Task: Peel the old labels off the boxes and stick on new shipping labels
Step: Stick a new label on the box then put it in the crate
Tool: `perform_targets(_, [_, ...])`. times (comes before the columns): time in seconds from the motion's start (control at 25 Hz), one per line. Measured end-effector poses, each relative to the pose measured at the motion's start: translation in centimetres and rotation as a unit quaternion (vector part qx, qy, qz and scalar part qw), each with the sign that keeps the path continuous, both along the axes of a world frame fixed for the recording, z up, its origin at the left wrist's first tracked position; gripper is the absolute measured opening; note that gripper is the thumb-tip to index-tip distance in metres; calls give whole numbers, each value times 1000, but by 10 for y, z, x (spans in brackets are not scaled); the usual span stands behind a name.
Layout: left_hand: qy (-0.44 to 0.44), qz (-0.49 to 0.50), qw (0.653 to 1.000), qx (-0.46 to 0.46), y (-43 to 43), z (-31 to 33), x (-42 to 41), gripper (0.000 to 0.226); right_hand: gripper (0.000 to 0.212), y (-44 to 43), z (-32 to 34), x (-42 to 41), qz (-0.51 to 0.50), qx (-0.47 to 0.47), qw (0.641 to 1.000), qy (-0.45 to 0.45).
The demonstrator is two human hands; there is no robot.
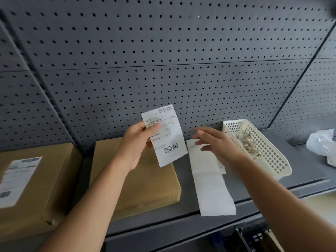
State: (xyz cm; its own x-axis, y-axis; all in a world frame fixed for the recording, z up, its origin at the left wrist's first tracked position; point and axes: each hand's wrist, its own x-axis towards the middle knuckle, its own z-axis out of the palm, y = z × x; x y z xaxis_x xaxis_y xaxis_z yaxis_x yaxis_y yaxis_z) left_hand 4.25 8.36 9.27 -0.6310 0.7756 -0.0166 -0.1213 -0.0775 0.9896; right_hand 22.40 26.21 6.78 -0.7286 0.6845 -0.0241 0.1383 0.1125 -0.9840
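Grey metal bench (181,222) is carrying 2 cardboard boxes, a paper strip and a basket, with a dark perforated panel (163,60) standing along its rear edge; the left hand (138,142) is gripping a printed shipping label (164,135) between thumb and curled fingers, holding it upright in the air above the rear right corner of the plain box (145,188); 2 barcodes are showing on the label face, 1 at the top and 1 near the bottom; the plain box is lying flat at mid-bench. The labelled box (45,179) is lying toward the left edge of the bench, with a white label (20,179) adhering to its top; the right hand (216,142) is hovering with fingers extended and spread, grasping nothing, over the rear end of a white paper strip (209,188); contact between fingertips and strip cannot be determined. The strip is lying just right of the plain box, its front end reaching the front edge of the bench; a white lattice basket (269,155) is sitting just right of the strip, holding paper scraps (247,144); a white plastic bag (321,144) is lying near the right edge.
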Motion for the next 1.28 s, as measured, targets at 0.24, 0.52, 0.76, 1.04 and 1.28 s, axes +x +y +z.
perform_targets(0.24, [11, -35, 998, -47, -44, -4, -22, 19, 24, -66, 18, -64, 140, -119, 982, 28])
perform_targets(0.52, [52, 1, 991, -122, -95, -22, -56, 18, 19, -103, 3, -108, 132, -100, 986, -7])
perform_targets(0.76, [86, 82, 985, -129, -106, -33, -65, 20, 12, -117, -4, -125, 105, -86, 990, -33])
perform_targets(1.04, [120, 129, 978, -114, -103, -28, -70, 10, 12, -116, -2, -130, 80, -97, 992, -32])
perform_targets(1.28, [186, 137, 961, -153, -95, -37, -73, 11, 10, -112, -10, -133, 46, -24, 997, -62])
